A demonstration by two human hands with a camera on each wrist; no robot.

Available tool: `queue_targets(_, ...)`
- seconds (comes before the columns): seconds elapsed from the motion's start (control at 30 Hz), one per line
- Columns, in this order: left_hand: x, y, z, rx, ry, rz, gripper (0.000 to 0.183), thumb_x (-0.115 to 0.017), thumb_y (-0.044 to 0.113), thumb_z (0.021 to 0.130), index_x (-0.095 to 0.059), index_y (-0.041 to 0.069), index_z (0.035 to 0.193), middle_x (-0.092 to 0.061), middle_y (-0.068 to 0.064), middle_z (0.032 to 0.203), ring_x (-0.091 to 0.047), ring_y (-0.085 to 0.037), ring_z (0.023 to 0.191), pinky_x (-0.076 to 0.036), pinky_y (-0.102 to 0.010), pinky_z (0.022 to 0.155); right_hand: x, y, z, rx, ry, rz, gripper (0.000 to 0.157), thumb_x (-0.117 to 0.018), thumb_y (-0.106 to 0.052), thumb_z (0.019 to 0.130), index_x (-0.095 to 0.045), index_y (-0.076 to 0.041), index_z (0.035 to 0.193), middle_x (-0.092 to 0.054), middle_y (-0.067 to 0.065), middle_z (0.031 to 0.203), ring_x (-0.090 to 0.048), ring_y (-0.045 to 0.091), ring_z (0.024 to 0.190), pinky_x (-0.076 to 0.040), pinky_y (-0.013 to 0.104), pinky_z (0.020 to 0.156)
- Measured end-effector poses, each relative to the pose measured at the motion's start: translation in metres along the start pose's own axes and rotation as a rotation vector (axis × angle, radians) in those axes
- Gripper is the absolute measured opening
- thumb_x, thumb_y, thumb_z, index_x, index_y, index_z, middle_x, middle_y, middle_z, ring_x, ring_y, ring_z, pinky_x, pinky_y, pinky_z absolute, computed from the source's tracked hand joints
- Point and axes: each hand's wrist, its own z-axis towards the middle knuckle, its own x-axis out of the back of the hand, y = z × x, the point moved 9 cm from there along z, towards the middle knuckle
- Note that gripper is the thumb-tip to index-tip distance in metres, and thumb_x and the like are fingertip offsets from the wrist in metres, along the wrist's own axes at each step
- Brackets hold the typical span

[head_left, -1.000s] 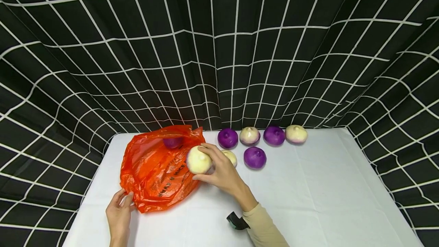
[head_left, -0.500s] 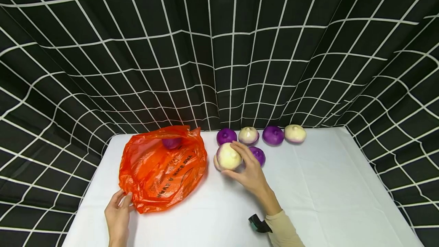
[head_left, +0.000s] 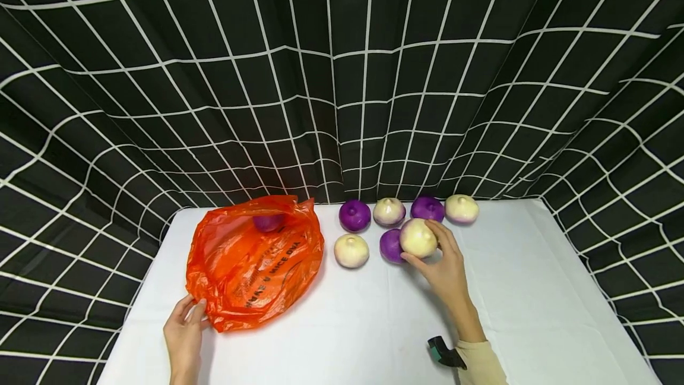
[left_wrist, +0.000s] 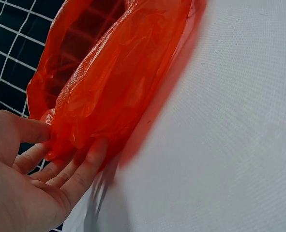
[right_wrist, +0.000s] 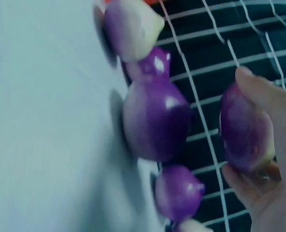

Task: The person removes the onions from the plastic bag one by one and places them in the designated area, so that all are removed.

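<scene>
My right hand (head_left: 447, 269) holds a white onion with a purple base (head_left: 417, 238) above the table, between thumb and fingers. Its purple underside (right_wrist: 244, 130) faces the right wrist view. Just below and left of it, a purple onion (head_left: 390, 246) is partly covered in the head view. An orange-red plastic bag (head_left: 251, 281) lies on its side at the left, mouth spread wide. My left hand (head_left: 184, 331) pinches the bag's near-left rim; in the left wrist view some fingers lie behind the plastic (left_wrist: 118, 92). A purple onion (head_left: 268, 222) sits inside the bag.
Along the table's back edge stand a purple onion (head_left: 355, 215), a white one (head_left: 389, 211), another purple one (head_left: 427, 209) and another white one (head_left: 462, 209). One more white onion (head_left: 351, 251) sits right of the bag. Black grid-patterned cloth (head_left: 342, 106) walls the white table (head_left: 534, 302).
My right hand has carried the white onion rightward, from the bag's right edge to over the front purple onion. The left hand and the bag have hardly moved.
</scene>
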Motion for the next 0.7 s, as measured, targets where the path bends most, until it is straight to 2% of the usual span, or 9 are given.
queue_targets(0.07,0.0,0.0,0.0,-0.003,-0.004,0.022,0.027,-0.058,0.003,0.096,-0.057,-0.003,0.122,-0.059,0.025,0.084,-0.06,0.005,0.068,-0.052,-0.015,0.053,0.008,0.011,-0.002,-0.056,0.033,-0.01,0.082,-0.093,-0.008,0.062,-0.055,-0.004,0.134,-0.054,0.012,0.135,-0.052,0.023,0.115,-0.041,0.018,0.086)
queue_targets(0.17,0.0,0.0,0.001,-0.005,-0.004,0.059,0.035,-0.058,0.005,0.097,-0.053,-0.007,0.129,-0.056,0.027,0.084,-0.058,0.007,0.07,-0.052,-0.015,0.053,0.013,0.021,-0.004,-0.094,0.033,-0.06,0.081,-0.093,-0.01,0.064,-0.054,-0.003,0.135,-0.053,0.013,0.135,-0.052,0.026,0.118,-0.042,0.026,0.093)
queue_targets(0.3,0.0,-0.001,0.001,-0.001,0.008,0.046,0.033,-0.059,0.004,0.096,-0.055,-0.007,0.127,-0.057,0.026,0.083,-0.058,0.006,0.068,-0.051,-0.015,0.052,0.016,0.032,-0.006,-0.121,0.025,-0.113,0.079,-0.092,-0.013,0.065,-0.053,-0.001,0.133,-0.053,0.018,0.134,-0.051,0.034,0.123,-0.043,0.045,0.1)
queue_targets(0.4,-0.002,0.0,0.001,-0.006,0.009,0.03,0.029,-0.059,0.003,0.095,-0.056,-0.005,0.123,-0.058,0.025,0.083,-0.059,0.005,0.066,-0.051,-0.015,0.052,0.018,0.043,-0.005,-0.164,0.015,-0.129,0.083,-0.091,-0.014,0.067,-0.049,0.003,0.136,-0.051,0.023,0.134,-0.05,0.04,0.123,-0.042,0.055,0.1)
queue_targets(0.57,-0.002,0.0,0.0,-0.009,0.007,0.033,0.029,-0.058,0.003,0.095,-0.056,-0.006,0.123,-0.058,0.026,0.083,-0.059,0.005,0.066,-0.051,-0.015,0.052,0.014,0.06,-0.001,-0.225,-0.045,-0.171,0.084,-0.088,-0.015,0.072,-0.043,0.006,0.14,-0.047,0.028,0.136,-0.046,0.045,0.125,-0.038,0.06,0.102)
queue_targets(0.7,-0.001,-0.001,0.0,-0.006,0.012,0.043,0.032,-0.058,0.003,0.095,-0.055,-0.007,0.125,-0.057,0.027,0.083,-0.058,0.006,0.068,-0.051,-0.014,0.052,0.005,0.069,-0.001,-0.238,-0.14,-0.205,0.081,-0.085,-0.018,0.076,-0.042,0.009,0.139,-0.045,0.031,0.134,-0.047,0.048,0.121,-0.039,0.062,0.099)
